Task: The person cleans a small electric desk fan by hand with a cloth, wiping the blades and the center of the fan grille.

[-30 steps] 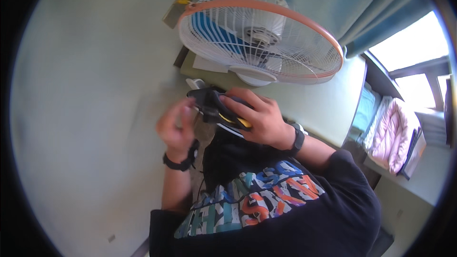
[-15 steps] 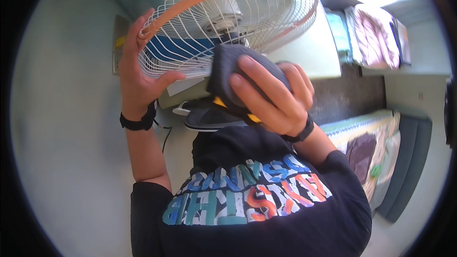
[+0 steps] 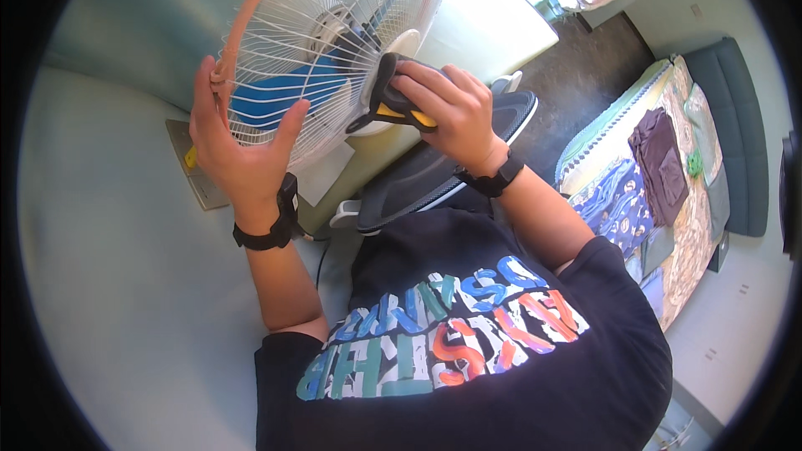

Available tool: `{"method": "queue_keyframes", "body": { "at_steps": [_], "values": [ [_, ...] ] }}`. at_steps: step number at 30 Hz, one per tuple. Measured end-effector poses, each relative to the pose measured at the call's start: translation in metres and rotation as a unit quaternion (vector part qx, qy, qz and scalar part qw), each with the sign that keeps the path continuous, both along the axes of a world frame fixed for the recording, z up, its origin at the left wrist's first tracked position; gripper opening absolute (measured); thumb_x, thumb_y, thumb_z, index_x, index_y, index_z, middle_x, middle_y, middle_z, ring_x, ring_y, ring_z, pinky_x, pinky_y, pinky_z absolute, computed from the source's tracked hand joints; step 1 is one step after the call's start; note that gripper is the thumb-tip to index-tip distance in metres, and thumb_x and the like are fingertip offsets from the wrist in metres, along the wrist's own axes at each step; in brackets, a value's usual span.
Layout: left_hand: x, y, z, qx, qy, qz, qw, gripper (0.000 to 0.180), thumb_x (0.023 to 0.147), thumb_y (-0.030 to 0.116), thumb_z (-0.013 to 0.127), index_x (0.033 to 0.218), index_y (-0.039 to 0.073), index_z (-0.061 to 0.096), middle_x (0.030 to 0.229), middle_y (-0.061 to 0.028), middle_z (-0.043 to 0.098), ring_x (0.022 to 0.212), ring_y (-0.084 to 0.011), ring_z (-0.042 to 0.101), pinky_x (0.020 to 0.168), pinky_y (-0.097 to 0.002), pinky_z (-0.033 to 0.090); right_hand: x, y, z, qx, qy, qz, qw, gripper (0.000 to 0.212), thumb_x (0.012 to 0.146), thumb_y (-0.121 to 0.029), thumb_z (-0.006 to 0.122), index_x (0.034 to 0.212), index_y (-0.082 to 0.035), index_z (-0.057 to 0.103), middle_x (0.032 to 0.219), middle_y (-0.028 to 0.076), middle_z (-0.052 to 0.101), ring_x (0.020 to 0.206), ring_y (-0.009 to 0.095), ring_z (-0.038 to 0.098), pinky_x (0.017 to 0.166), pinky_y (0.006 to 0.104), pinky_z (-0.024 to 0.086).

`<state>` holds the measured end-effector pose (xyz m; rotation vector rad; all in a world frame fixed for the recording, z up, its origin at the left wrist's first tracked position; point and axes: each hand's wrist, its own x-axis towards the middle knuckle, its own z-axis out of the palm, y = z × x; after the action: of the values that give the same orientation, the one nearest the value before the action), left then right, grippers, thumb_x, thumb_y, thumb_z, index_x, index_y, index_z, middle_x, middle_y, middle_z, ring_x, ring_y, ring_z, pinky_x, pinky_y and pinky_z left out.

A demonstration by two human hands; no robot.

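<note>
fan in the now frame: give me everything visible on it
The fan has a round white wire guard with an orange outer ring, blue blades behind the wires and a white hub. It stands tilted against a pale wall beside a white table. The left hand grips the ring and guard at the lower left edge. The right hand presses a black-and-yellow cloth against the guard near the hub.

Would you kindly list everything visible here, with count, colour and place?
fan: one, white wire guard with orange rim, blue blades, top centre.
cloth: one, dark with yellow, pressed on the guard.
chair seat: one, black, below the fan.
bed: one, patterned covers, right.
wristbands: two, black, one per wrist.
shirt: one, black, coloured print, bottom.
left hand: grips the guard rim.
right hand: holds the cloth.
</note>
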<state>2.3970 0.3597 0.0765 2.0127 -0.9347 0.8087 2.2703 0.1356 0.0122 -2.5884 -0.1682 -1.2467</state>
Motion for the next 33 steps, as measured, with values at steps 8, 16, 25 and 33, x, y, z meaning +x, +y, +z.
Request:
{"method": "queue_keyframes", "body": {
  "at_steps": [8,16,25,33],
  "values": [
    [-0.002,0.008,-0.014,-0.042,0.091,-0.106,0.989,0.091,0.068,0.018,0.092,0.143,0.003,0.044,0.133,-0.0171,0.058,0.119,-0.0266,0.059,0.102,-0.0347,0.047,0.012,0.033,-0.008,-0.004,-0.097,-0.042,0.994,0.043,0.07,-0.019,0.071,0.113,-0.016,0.071,0.124,0.002,0.065,0.07,0.018,0.056,0.061,0.03,0.049],
    [0.025,0.021,-0.013,-0.017,0.183,-0.085,0.979,0.085,0.071,0.013,0.089,0.142,0.001,0.045,0.128,-0.0168,0.061,0.115,-0.024,0.059,0.099,-0.0361,0.049,0.013,0.05,-0.035,0.047,-0.035,-0.086,0.995,0.052,0.066,-0.014,0.072,0.118,-0.015,0.068,0.129,0.004,0.062,0.079,0.018,0.06,0.068,0.0308,0.049],
    [0.032,0.031,-0.02,-0.05,0.262,-0.119,0.956,0.081,0.074,0.013,0.086,0.14,-0.003,0.043,0.127,-0.0203,0.06,0.113,-0.0246,0.06,0.092,-0.0329,0.053,0.032,0.042,-0.036,0.033,-0.095,-0.08,0.992,0.035,0.068,-0.019,0.073,0.103,-0.017,0.066,0.119,-0.001,0.063,0.081,0.018,0.06,0.07,0.0309,0.05],
    [0.033,0.036,-0.032,-0.081,0.267,-0.136,0.951,0.083,0.072,0.016,0.088,0.139,-0.003,0.042,0.127,-0.0201,0.06,0.113,-0.025,0.061,0.093,-0.0351,0.055,0.035,0.021,-0.03,0.103,-0.082,-0.092,0.987,0.042,0.061,-0.01,0.073,0.101,-0.014,0.065,0.109,-0.002,0.067,0.08,0.02,0.062,0.067,0.0329,0.054]
  ]
}}
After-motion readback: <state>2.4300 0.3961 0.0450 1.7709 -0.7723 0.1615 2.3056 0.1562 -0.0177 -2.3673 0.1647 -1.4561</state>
